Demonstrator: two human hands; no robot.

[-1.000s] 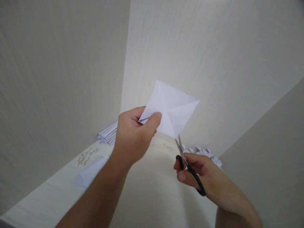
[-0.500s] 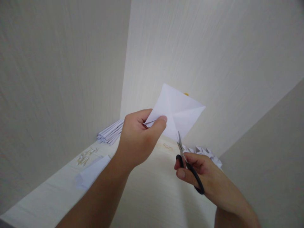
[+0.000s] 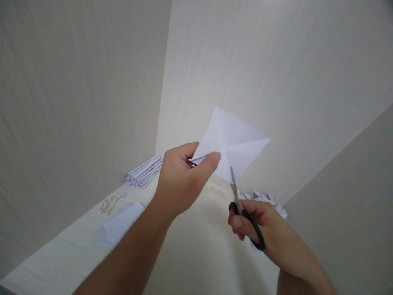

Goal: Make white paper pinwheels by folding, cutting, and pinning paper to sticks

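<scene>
A creased square of white paper (image 3: 236, 131) is pinched in my left hand (image 3: 187, 180), thumb on top near its left corner. My right hand (image 3: 260, 223) grips black-handled scissors (image 3: 236, 196), with thumb and fingers at the loops. Their blades are slightly apart and lie at the paper's lower corner, the upper blade overlapping its face. My left fingers are mostly hidden beneath the sheet.
A bundle of white paper sticks (image 3: 144, 172) lies at the left wall. Nearer are a scatter of small pale sticks (image 3: 112, 203) and loose white paper (image 3: 121, 225). Folded white paper pieces (image 3: 264, 198) sit behind my right hand. Light-coloured walls (image 3: 245, 49) rise around the table.
The paper and my left hand have shifted slightly right. The scissor blades have closed a little at the paper's lower corner, and my right fingers have curled differently around the handles.
</scene>
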